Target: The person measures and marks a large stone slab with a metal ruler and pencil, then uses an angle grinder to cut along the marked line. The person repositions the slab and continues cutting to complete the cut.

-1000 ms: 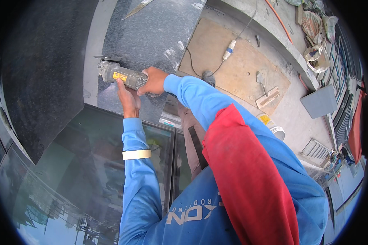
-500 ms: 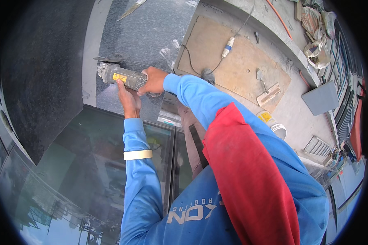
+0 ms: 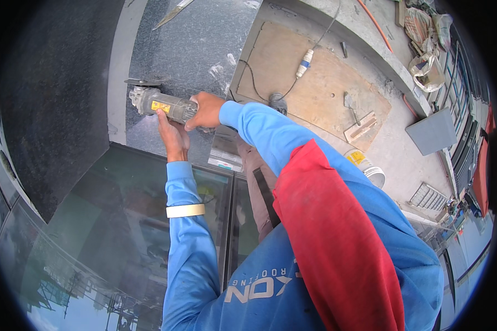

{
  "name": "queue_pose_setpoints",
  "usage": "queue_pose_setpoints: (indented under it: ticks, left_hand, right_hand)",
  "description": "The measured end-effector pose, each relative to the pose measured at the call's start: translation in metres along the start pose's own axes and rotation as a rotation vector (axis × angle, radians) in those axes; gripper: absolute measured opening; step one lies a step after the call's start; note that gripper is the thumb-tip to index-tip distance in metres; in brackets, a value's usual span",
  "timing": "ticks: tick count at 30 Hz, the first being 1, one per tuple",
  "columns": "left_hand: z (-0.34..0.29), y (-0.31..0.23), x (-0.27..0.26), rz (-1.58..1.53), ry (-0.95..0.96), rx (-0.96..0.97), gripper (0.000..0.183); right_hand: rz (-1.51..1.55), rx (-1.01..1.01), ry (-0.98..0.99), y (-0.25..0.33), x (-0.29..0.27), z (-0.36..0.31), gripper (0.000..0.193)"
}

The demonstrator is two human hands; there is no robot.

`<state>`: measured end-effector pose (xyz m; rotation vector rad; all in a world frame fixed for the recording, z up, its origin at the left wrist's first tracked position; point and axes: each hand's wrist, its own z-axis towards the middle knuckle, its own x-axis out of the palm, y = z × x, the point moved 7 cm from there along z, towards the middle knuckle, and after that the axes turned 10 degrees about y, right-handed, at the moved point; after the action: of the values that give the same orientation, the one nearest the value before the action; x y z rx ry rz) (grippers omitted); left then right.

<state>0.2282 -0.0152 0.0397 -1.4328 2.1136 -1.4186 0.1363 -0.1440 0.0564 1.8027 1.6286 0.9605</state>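
Observation:
An angle grinder (image 3: pixel 165 103) with a grey body and a yellow label is held between both my hands, over a dark grey speckled stone slab (image 3: pixel 190 41). Its thin disc (image 3: pixel 142 83) lies flat-on above the slab's left part, close to the pale strip (image 3: pixel 119 71). My right hand (image 3: pixel 207 109) wraps round the rear end of the body. From below, my left hand (image 3: pixel 173 135) supports the front part, fingers along the label. A roll of cream tape (image 3: pixel 185 211) circles my left sleeve.
A dark upright panel (image 3: pixel 55 99) stands at left, with a glass pane (image 3: pixel 121 215) below. Right of the slab, a plywood board (image 3: pixel 292 60) carries a cable connector (image 3: pixel 304 63) and a wooden-backed float (image 3: pixel 361 127). A white bucket (image 3: pixel 370 170) lies nearby. A pointed blade-like strip (image 3: pixel 173 14) rests on the slab.
The view has shifted slightly, so the surroundings sit a little further left. The grinder stays in both hands, its disc marginally lower in the picture. My grip looks the same.

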Motion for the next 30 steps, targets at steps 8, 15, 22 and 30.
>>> queue_pose_setpoints:
  ticks: [8, 15, 22, 30]
  left_hand:
    - [-0.003, 0.004, 0.003, 0.005, -0.003, 0.004, 0.062]
    - [-0.008, 0.009, 0.009, -0.007, -0.004, 0.007, 0.062]
    - [-0.010, 0.015, 0.010, -0.017, -0.023, 0.002, 0.063]
    - [-0.016, 0.017, 0.016, 0.010, -0.003, -0.011, 0.066]
  right_hand:
    - [0.011, 0.009, -0.003, -0.005, -0.002, -0.006, 0.073]
    - [0.000, 0.001, -0.005, -0.008, -0.003, -0.011, 0.070]
    - [0.033, 0.013, -0.007, -0.013, -0.005, -0.016, 0.066]
    - [0.049, 0.014, 0.015, -0.017, -0.004, -0.023, 0.066]
